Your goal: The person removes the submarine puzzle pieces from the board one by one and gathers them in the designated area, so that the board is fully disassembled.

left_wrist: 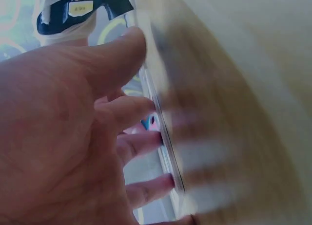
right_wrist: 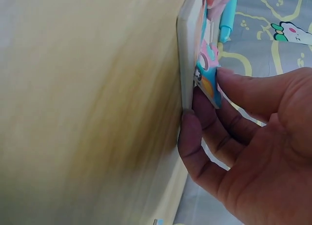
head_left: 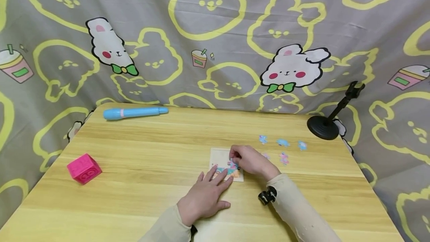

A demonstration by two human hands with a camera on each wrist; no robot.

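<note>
A small jigsaw board (head_left: 219, 155) with a pale frame lies on the wooden table, its near part filled with coloured pieces. My left hand (head_left: 206, 196) rests on the board's near left part with fingers spread and straight. At the board's right side my right hand (head_left: 251, 160) pinches a pink and blue jigsaw piece (right_wrist: 209, 84) between thumb and fingers. In the right wrist view that piece stands tilted off the board, and one fingertip touches the board's edge (right_wrist: 185, 59). The left wrist view shows fingertips (left_wrist: 165, 180) along the board's edge.
Several loose jigsaw pieces (head_left: 284, 158) lie to the right of the board. A pink cube (head_left: 84, 168) sits at the left, and a blue microphone-shaped object (head_left: 136, 113) lies along the back. A black stand (head_left: 323, 127) is at the back right, before a patterned curtain (head_left: 231, 47).
</note>
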